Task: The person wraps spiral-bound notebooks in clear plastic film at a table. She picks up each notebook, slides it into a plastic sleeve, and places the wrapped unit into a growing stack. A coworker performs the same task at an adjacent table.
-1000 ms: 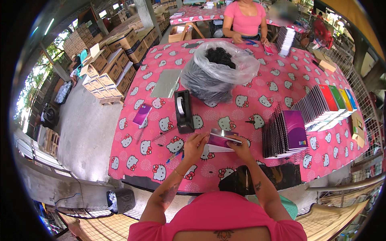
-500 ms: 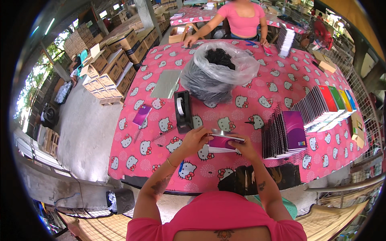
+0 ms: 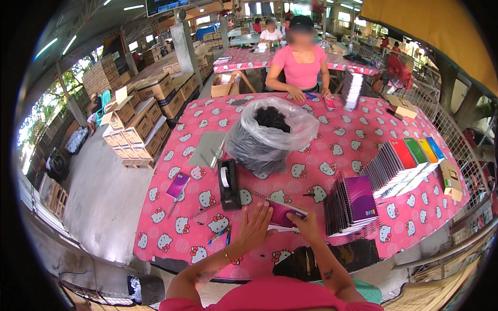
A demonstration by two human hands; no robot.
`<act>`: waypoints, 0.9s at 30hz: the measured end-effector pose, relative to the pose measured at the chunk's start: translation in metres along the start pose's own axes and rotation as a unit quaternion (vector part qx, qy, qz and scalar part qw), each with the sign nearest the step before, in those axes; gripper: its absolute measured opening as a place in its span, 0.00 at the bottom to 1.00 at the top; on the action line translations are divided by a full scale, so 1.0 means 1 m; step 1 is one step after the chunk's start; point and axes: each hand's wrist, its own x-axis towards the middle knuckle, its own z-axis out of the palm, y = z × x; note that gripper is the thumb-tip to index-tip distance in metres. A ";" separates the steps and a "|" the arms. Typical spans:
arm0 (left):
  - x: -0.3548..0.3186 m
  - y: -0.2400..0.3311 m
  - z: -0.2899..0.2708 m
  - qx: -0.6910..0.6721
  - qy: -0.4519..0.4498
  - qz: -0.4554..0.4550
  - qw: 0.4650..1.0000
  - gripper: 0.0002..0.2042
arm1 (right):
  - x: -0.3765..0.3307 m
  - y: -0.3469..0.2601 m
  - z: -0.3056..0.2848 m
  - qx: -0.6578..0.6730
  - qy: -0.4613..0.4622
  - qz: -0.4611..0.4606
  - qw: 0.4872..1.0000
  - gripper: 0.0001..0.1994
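Note:
A purple-covered notebook (image 3: 286, 212) with white pages lies in front of me, slightly tilted. My left hand (image 3: 253, 224) rests flat against its left end, fingers stretched out. My right hand (image 3: 307, 225) grips its right end, thumb on the cover. A thin black spiral coil (image 3: 258, 195) shows at the notebook's far left corner. Beyond my left hand stands a black tape dispenser (image 3: 229, 189) with a roll of tape. A stack of purple spiral notebooks (image 3: 361, 198) stands to the right. Pens (image 3: 220, 236) lie beside my left wrist.
A clear plastic bag (image 3: 254, 147) of black coils stands mid-table. Clear sheets (image 3: 207, 149) and a small purple notebook (image 3: 178, 185) lie left. Rows of coloured notebooks (image 3: 399, 160) and a cardboard piece (image 3: 450, 180) are right. A co-worker (image 3: 301, 67) stands across the table.
My left hand has gone from gripping the notebook to lying flat against it. The view has tilted up. The co-worker's left-side arm has drawn in from its reach across the table.

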 end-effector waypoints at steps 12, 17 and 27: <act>0.044 0.003 -0.042 0.037 0.022 0.008 0.999 0.41 | -0.010 -0.004 0.008 0.090 -0.029 0.045 0.994 0.16; 0.032 0.015 -0.041 0.022 -0.005 0.053 0.998 0.42 | -0.010 -0.002 -0.003 -0.041 -0.012 0.044 0.998 0.15; 0.051 0.014 -0.050 0.021 0.076 0.001 0.997 0.46 | -0.018 -0.007 0.005 -0.023 -0.016 0.073 0.997 0.12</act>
